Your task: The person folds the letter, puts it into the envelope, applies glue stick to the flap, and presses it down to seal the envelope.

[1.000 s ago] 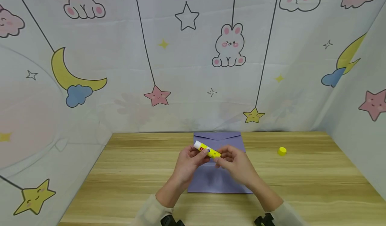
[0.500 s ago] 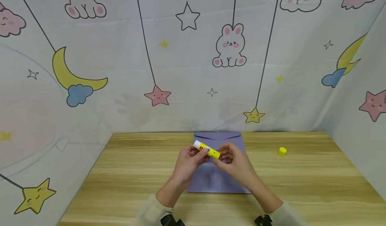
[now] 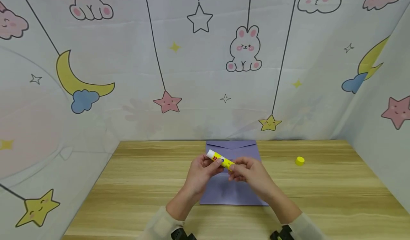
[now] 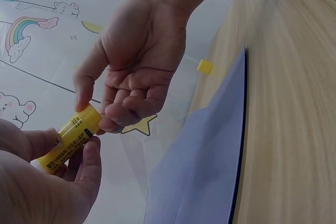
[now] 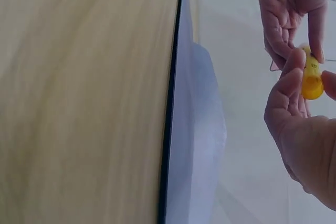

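In the head view a yellow glue stick [image 3: 226, 163] with a white upper end is held tilted above a purple envelope [image 3: 229, 193]. My left hand [image 3: 199, 176] pinches its middle between thumb and fingers. The thumb and fingers of my right hand [image 3: 256, 176] pinch the yellow lower end. Printed text shows on the glue stick [image 4: 76, 135] in the left wrist view. From the right wrist, its rounded yellow base [image 5: 313, 87] appears between my right thumb and fingers. The envelope lies flat on the table, partly hidden by both hands.
A small yellow cap [image 3: 299, 161] stands on the wooden table [image 3: 144, 183], right of the envelope. Behind the table hangs a white cloth [image 3: 198, 69] printed with stars, moons and rabbits. Another cloth wall is at the right side.
Half a second ago my right fingers were raised and looser around the lower end. Now they have turned down and pinch it again. The left hand and the stick stay nearly still.
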The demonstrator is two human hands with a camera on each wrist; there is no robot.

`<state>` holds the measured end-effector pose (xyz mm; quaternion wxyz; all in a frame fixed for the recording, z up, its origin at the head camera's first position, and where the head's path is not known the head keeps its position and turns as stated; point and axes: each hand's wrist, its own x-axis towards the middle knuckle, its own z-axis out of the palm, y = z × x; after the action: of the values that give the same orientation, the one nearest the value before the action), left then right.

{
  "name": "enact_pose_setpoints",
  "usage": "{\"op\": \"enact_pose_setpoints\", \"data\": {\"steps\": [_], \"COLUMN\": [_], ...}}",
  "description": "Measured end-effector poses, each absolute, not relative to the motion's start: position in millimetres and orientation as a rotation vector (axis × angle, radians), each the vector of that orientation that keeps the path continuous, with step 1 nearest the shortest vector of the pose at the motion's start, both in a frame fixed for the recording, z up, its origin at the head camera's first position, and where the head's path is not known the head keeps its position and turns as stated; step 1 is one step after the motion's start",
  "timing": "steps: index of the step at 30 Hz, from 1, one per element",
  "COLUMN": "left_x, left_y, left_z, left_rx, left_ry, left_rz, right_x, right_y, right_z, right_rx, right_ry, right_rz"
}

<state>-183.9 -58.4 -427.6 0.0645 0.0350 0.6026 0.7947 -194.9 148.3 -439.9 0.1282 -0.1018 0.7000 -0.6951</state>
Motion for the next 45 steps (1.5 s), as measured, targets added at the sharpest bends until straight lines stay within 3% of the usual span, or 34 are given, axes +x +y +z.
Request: {"op": "enact_pose_setpoints", "data": {"steps": [5,16,30,39,45], "left_x": [-183,-182,-181,-182,-182], "left_y": [-58,-59,-58,-59,-60], "left_z": [-429,-426,-429,-426,-426], "left_rx": [0.109,0.079,0.127,0.1,0.106], "left_ry": [1.815,1.822,1.82,1.82,1.822], "left_rz": [2.392,2.416,2.39,2.409,2.407], "right_x": [-196,-186,-192,-187,-186], "right_y": [149,142,148,143,141], "right_z": [-441,-436,-440,-438,-438], "right_rx": [-0.196,-0.652,-0.24,-0.516,-0.564], "right_ry": [1.886,2.688,1.919,2.446,2.544], "right_rz": [-2.055,-1.774,-2.041,-1.872,-1.836]}}
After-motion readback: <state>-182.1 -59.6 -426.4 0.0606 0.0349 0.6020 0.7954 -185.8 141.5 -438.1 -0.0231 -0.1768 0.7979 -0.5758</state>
